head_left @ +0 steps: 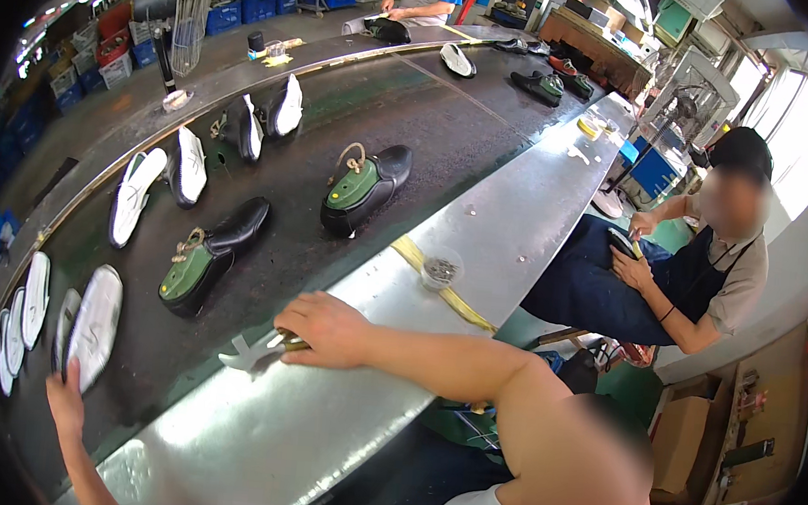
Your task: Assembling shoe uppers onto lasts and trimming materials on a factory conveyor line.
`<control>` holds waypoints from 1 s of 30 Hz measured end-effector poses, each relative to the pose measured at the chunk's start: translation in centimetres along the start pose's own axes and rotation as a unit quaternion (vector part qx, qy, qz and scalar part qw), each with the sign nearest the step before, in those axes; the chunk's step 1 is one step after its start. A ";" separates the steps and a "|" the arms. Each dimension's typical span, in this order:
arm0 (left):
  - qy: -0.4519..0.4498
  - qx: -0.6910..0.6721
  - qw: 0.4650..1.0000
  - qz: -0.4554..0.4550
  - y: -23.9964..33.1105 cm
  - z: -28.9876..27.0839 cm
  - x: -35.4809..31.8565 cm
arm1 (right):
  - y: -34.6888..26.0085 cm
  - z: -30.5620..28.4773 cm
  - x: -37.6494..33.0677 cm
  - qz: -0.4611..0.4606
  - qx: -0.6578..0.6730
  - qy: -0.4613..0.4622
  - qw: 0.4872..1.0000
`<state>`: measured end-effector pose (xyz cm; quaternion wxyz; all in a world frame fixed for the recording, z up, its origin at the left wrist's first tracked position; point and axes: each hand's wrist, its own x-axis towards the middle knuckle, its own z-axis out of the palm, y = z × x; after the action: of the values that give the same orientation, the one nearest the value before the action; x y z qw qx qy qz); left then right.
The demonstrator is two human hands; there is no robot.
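One long, white-soled shoe (pixel 97 319) | left fingers (pixel 72 376) grasping its end | right fingers (pixel 296 320) clenched round metal tool (pixel 242 357)

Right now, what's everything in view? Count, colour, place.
Table: one, dark, centre
Ledge: one, silver, table's near side
Green-topped shoes: two, black, mid-table
White-soled shoes: four, black-and-white, table's left
Soles: three, white, far left
Far shoes: at least six, mixed, table's far end
Tub: one, clear, ledge
Strip: one, yellow, across ledge at tub
Crates: several, mostly blue, background
Fan: one, grey, right background
Co-workers: at least two, blue top and dark apron, far side and right
Tool: one, yellowish, under right hand; kind unclear
Held piece: one, white-faced, far left
Left hand: one, bare, at held piece
Right hand: one, bare, over ledge
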<state>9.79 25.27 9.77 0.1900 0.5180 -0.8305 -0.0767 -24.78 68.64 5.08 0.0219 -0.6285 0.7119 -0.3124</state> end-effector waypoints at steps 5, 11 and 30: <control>-0.163 0.037 0.985 -0.040 -1.3 -9.5 -16.8 | -0.3 0.1 -0.3 -0.004 -0.012 -0.001 1.000; 0.048 0.135 0.932 0.333 1.3 -5.8 -25.9 | -1.7 1.0 -0.9 -0.023 -0.078 0.070 0.994; -0.192 -0.510 0.838 0.035 9.5 -7.5 -28.7 | -20.6 -0.4 -26.4 0.145 0.217 -0.009 0.965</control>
<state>16.10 55.61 12.95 0.2668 0.2931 -0.7115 -0.5803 -1.28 92.50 5.58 0.2093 -0.5017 0.7102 -0.4473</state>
